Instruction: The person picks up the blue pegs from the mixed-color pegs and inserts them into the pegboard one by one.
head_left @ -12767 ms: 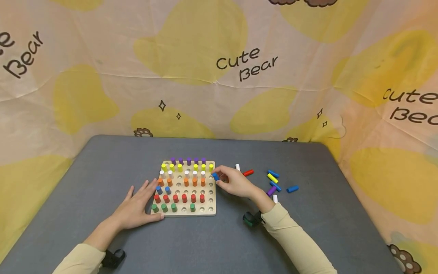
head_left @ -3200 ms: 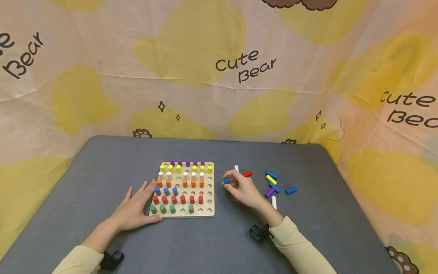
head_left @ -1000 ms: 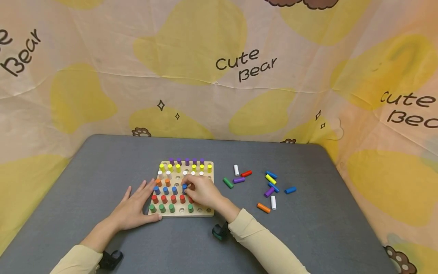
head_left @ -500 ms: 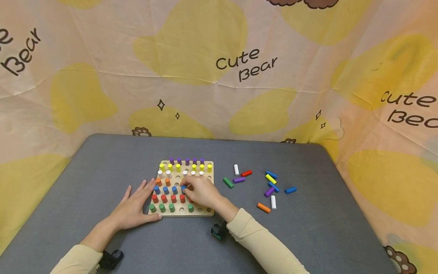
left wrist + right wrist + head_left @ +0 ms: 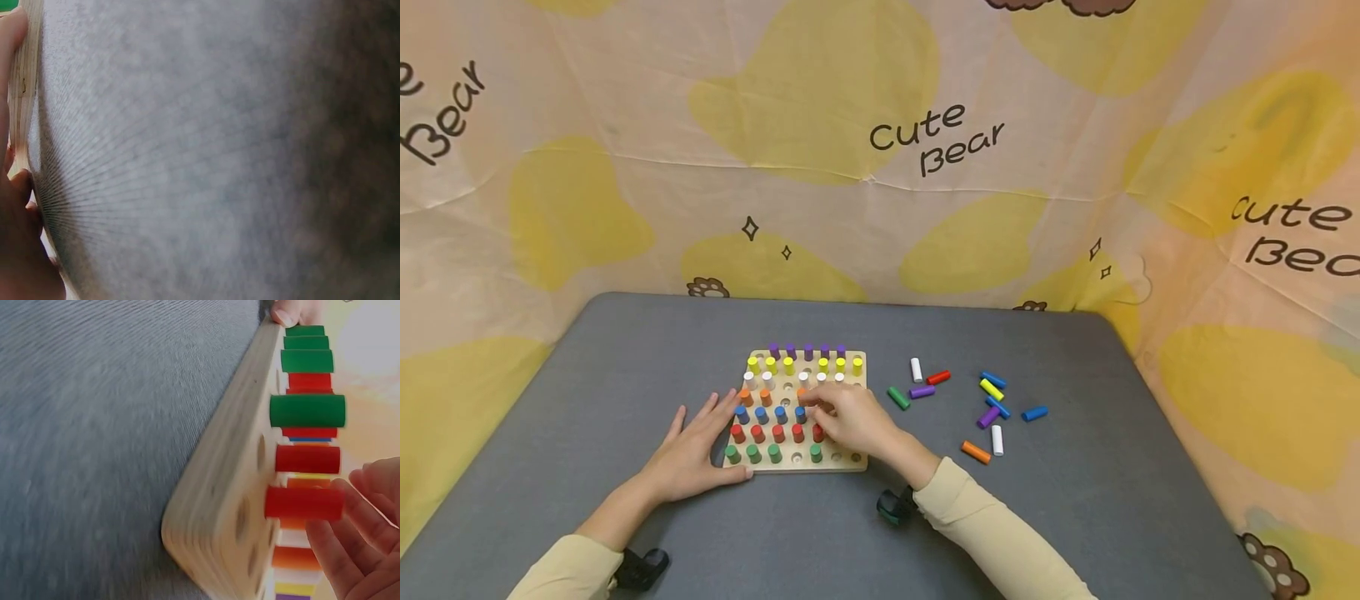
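A wooden peg board lies on the table, with rows of upright pegs in purple, yellow, white, orange, blue, red and green. My left hand lies along its left side with fingers spread, the thumb at the near left corner; the left wrist view catches the thumb against the edge. Over the right half of the board is my right hand, fingertips just right of a blue peg standing in its row. In the right wrist view its fingers are parted behind a red peg. It hides several holes and pegs.
Right of the board lie loose pegs: a green peg, a red peg, an orange peg, a yellow peg, several blue, purple and white ones. A printed cloth hangs behind the grey table.
The blue row has gained pegs since the oldest frame. My right hand brought a blue peg left from beside the board, set it upright, and has let go. My left hand stays put.
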`<action>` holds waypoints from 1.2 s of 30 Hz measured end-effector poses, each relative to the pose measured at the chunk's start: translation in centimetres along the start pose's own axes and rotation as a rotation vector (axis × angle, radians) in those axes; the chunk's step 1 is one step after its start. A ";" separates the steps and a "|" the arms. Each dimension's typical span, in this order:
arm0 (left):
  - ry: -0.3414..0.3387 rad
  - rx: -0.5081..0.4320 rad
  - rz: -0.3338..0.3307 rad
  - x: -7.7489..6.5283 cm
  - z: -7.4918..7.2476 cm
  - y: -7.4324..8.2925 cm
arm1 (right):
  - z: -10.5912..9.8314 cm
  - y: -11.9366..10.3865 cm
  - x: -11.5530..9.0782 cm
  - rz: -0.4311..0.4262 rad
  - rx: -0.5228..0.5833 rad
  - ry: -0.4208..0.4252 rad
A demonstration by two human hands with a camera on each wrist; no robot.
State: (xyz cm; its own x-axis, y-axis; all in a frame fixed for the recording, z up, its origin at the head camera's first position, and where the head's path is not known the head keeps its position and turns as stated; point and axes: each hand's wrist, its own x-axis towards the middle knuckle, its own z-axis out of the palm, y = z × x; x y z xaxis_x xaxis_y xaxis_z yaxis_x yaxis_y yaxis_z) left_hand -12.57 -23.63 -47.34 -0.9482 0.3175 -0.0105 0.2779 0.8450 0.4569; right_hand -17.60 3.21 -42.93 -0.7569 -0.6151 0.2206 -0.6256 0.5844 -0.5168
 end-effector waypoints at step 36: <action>-0.006 -0.030 0.002 0.0 -0.2 0.0 | -9.6 10.8 -7.9 0.096 0.154 0.202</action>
State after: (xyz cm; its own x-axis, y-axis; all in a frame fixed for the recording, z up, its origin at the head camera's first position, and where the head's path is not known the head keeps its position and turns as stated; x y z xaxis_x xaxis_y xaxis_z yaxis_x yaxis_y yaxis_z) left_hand -12.61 -23.67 -47.20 -0.9467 0.3217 -0.0149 0.2748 0.8312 0.4833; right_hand -20.22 19.45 -42.26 -0.8434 -0.4335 0.3173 -0.5248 0.5382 -0.6595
